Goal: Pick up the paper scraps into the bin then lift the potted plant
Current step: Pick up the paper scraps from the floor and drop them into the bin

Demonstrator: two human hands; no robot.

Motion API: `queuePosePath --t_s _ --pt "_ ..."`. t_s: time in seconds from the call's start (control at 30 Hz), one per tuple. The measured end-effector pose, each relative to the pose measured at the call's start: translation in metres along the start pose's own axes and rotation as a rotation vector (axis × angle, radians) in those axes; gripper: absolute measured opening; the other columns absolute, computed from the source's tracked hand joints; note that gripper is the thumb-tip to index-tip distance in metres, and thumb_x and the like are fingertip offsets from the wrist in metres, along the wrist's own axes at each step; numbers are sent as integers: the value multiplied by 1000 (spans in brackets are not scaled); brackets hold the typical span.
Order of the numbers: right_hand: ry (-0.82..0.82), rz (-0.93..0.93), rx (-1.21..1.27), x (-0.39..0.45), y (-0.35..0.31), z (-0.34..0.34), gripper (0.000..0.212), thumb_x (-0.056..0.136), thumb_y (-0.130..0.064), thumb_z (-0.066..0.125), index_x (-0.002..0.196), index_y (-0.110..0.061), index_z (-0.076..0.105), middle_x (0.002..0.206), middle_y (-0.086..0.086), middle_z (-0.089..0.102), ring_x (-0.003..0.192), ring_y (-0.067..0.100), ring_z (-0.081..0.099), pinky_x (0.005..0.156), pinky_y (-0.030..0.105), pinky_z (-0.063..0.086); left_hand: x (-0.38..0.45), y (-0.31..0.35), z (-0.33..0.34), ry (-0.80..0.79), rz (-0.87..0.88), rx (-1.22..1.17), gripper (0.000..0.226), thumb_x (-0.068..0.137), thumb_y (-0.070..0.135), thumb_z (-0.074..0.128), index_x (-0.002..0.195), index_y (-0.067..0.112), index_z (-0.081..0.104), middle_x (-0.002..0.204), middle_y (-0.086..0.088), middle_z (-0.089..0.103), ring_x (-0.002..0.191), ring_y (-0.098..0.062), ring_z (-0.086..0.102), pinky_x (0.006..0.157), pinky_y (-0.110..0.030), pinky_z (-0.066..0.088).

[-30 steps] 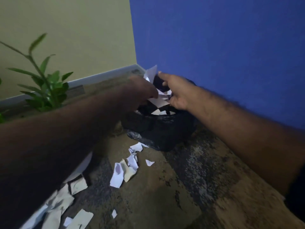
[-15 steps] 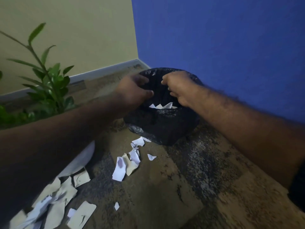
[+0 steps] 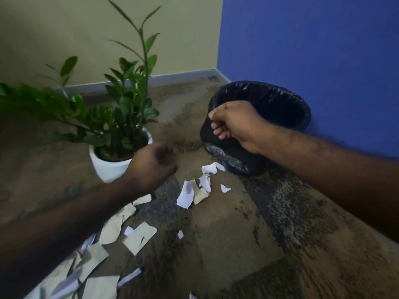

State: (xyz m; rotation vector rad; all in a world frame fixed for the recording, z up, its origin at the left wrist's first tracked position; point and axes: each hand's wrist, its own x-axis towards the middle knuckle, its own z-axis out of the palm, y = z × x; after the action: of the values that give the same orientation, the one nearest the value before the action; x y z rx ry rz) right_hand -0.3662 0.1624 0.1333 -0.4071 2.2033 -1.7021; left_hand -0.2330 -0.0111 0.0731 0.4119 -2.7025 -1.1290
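Observation:
A black-lined bin (image 3: 280, 100) stands on the carpet against the blue wall. My right hand (image 3: 235, 124) hovers in front of its near rim, fingers loosely curled, with nothing in it. My left hand (image 3: 153, 167) is lower, between the bin and the potted plant, fingers curled and empty, slightly blurred. The potted plant (image 3: 121, 117) has green leaves in a white pot (image 3: 108, 167) just left of my left hand. A cluster of white paper scraps (image 3: 194, 190) lies on the floor below the bin. More paper scraps (image 3: 138, 236) are strewn toward the lower left.
Patterned brown and dark carpet (image 3: 248, 234) covers the floor. A beige wall with a grey skirting board (image 3: 177, 75) meets the blue wall (image 3: 313, 39) in the corner behind the bin.
Both hands have pulled back from over the bin after dropping the scraps into it. The left hand has come down toward the floor near the pot. The view has shifted left.

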Motion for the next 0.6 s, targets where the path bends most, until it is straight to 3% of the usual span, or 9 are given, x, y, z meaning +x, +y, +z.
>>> queuePosePath --t_s 0.07,0.1,0.2,0.3,0.4,0.5,0.6 --pt "-37 16 -29 -5 9 14 8 87 -7 59 82 -8 65 64 7 61 52 14 56 45 23 47 -17 -26 6 -8 -45 -19 26 77 10 75 101 16 69 86 7 69 74 1 65 64 -9 49" --pt "-57 33 -55 -8 16 21 8 87 -6 59 82 -8 64 64 8 60 51 14 55 44 23 46 -26 -39 9 -31 -62 0 24 77 11 74 99 17 69 85 7 70 71 2 64 62 -9 47" --pt "-125 88 -186 -16 46 38 7 85 -4 58 83 -5 64 66 10 59 53 16 53 45 24 45 -50 -73 18 -116 -115 82 15 73 14 74 87 19 69 88 3 72 75 -12 66 70 -26 51" --pt "-210 66 -442 -24 85 45 10 82 -4 59 81 -4 69 62 1 62 47 5 54 45 18 41 -69 -92 29 -236 -144 104 17 73 19 75 89 22 70 85 6 71 74 -10 66 71 -32 54" --pt "-361 -31 -760 -36 117 47 11 79 -12 66 84 -13 76 68 -11 62 60 0 55 61 17 38 -86 -97 48 -424 -112 152 23 74 28 76 96 27 69 93 13 68 82 -4 64 75 -24 53" --pt "-572 -54 -876 -55 140 50 13 80 -12 66 89 -15 73 74 -11 63 69 4 56 66 18 41 -110 -90 76 -636 -68 162 20 77 34 75 93 25 68 97 10 68 92 -8 63 85 -27 52" --pt "-725 -133 -911 -71 152 54 14 80 -8 65 93 -8 72 72 -15 57 72 5 53 64 7 39 -132 -81 95 -788 154 273 30 80 40 71 104 23 65 110 3 67 101 -16 63 90 -29 50"
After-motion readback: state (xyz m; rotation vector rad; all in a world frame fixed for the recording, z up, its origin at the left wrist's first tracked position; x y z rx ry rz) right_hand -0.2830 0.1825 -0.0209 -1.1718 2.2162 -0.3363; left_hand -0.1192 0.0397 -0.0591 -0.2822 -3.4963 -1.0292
